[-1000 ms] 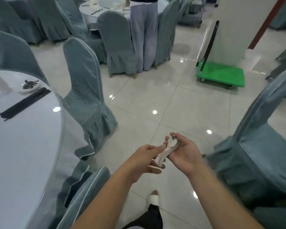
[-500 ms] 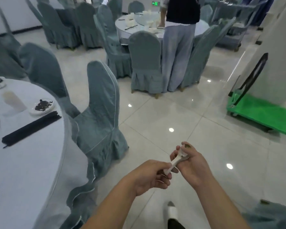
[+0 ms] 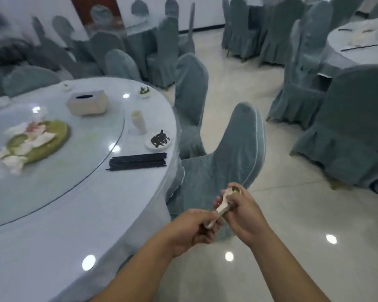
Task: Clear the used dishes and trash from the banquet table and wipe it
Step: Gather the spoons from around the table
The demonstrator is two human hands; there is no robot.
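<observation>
Both hands hold white ceramic spoons (image 3: 224, 202) over the floor, just right of the round banquet table (image 3: 52, 225). My left hand (image 3: 192, 229) grips the handle ends and my right hand (image 3: 242, 212) wraps the bowl ends. On the table lie a bundle of black chopsticks (image 3: 138, 161), a small white saucer with dark scraps (image 3: 158, 141), a white cup (image 3: 138, 122), a small bowl with greens (image 3: 144, 92), a tissue box (image 3: 87, 102) and a green plate piled with used napkins (image 3: 34, 141) on the glass turntable (image 3: 81, 153).
Two covered chairs (image 3: 234, 153) stand against the table's right edge, close to my hands. More covered chairs (image 3: 347, 127) and another set table (image 3: 358, 44) fill the right side. Shiny tiled floor (image 3: 271, 214) stretches between them.
My view has swung left, back toward the table, which now fills the left side; the person and green cart are out of view. Both hands still hold the spoons.
</observation>
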